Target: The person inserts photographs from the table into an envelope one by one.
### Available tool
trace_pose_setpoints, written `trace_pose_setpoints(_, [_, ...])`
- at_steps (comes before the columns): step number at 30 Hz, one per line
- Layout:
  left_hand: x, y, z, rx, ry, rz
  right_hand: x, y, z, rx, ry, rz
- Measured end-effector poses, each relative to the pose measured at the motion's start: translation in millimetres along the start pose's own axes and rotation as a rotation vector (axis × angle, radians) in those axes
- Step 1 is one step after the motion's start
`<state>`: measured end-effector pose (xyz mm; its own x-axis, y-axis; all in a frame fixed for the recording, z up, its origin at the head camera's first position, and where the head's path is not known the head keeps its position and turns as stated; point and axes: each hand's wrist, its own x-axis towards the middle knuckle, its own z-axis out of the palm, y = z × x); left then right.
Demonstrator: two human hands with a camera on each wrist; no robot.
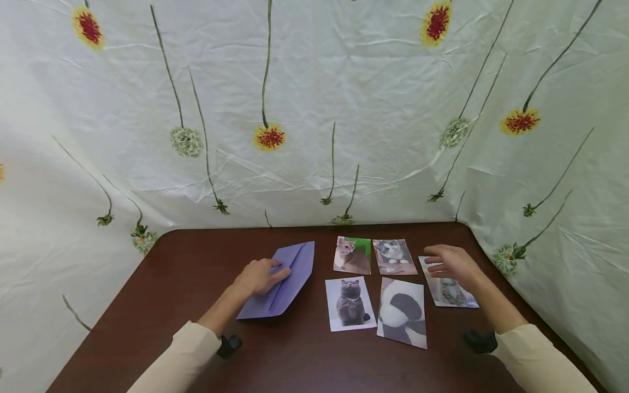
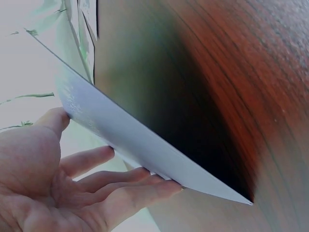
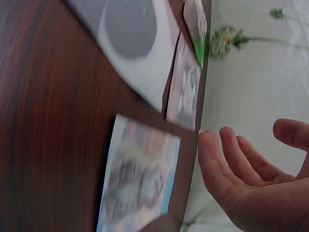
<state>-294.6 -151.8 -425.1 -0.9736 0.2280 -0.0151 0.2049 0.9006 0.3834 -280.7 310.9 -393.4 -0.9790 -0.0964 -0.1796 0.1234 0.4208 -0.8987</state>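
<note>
A purple envelope lies at an angle on the left half of the dark table, its near right edge tilted up above a shadow. My left hand holds it from above, with thumb and fingertips at a crease; the left wrist view shows those fingers meeting the paper. Over at the right, my right hand hovers with nothing in it, fingers loosely bent. Closest to it is a picture card of a grey cat, partly covered by the hand in the head view.
Left of that card lie several more pictures: an orange cat on green, a cat with white paws, a sitting grey cat and a black-and-white plush-like figure. A flowered cloth hangs behind the dark wooden table.
</note>
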Motion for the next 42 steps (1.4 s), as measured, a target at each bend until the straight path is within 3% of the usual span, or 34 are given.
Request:
trace_pose_setpoints(9, [2.5,9.3,0.9,-0.013,0.021,-0.004,-8,16,-37,-0.055,0.026,0.057])
trace_pose_setpoints(24, [2.5,15.5,2.7,-0.033,0.038,0.001,-9,41,-69,-0.108,0.062,0.155])
trace_pose_setpoints(34, [5.8,12.2,7.9,-0.037,0.066,-0.004,-8,60,-78,-0.092,0.084,0.214])
trace_pose_setpoints(42, [4.8,11.1,9.7,-0.032,0.076,-0.015,-5,71,-78,-0.075,0.085,0.213])
